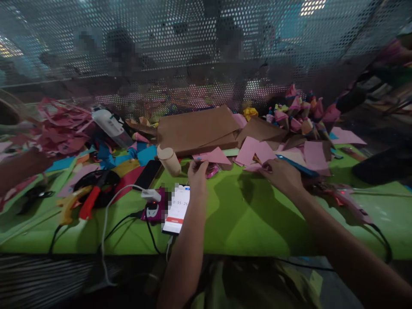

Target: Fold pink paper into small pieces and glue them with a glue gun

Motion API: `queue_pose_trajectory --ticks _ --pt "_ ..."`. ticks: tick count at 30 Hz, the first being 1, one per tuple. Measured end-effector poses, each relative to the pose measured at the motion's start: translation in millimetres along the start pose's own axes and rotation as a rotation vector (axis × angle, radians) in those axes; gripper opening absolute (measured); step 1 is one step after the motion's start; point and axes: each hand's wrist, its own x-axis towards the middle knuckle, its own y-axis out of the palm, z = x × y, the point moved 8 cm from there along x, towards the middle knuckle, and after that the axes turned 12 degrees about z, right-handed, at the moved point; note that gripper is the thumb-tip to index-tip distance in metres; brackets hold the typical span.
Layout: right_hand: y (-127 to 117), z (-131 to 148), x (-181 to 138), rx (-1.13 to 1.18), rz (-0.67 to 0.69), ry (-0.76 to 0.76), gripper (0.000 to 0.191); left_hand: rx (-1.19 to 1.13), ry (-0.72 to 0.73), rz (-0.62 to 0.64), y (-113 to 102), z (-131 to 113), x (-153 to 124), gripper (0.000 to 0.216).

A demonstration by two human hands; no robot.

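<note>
My left hand (197, 171) is at mid-table, its fingers bent together at the edge of a triangular pink paper (216, 156). What they grip, if anything, is too small to tell. Beside it lies a shiny pink wrapper-like piece (212, 171). To the right, my right hand (283, 175) has its fingertips pinched at some pink paper sheets (257, 150); a small brownish bit shows by the fingertips, and its kind is unclear. Below my left forearm, partly covered by it, rests a lit phone (176, 210) showing a timer.
Behind the hands are a brown cardboard piece (196, 128) and paper cones (299, 113). On the left lie a yellow-handled tool (72, 204), a purple power adapter (157, 210) with cables, a dark phone (147, 175) and a beige cylinder (170, 161). A pink glue gun (349, 201) lies right.
</note>
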Motion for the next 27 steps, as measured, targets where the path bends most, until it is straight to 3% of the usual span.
queue_pose_trajectory --ticks 5,14,19,21,27 --pt "10 8 -1 0.039 0.043 -0.135 0.018 0.015 -0.022 0.019 4 3 -2 0.031" --pt "10 8 24 0.023 0.168 -0.195 0.043 0.009 -0.018 0.028 3 6 -1 0.027" --pt "-1 11 22 0.029 0.073 -0.265 0.024 0.030 -0.024 0.021 2 10 -1 0.028" --pt "-5 11 19 0.095 0.040 -0.290 0.019 0.029 -0.031 0.019 2 12 0 0.029" --pt "-12 0 9 0.515 0.000 -0.226 0.028 -0.017 -0.062 0.043 7 16 0 0.035"
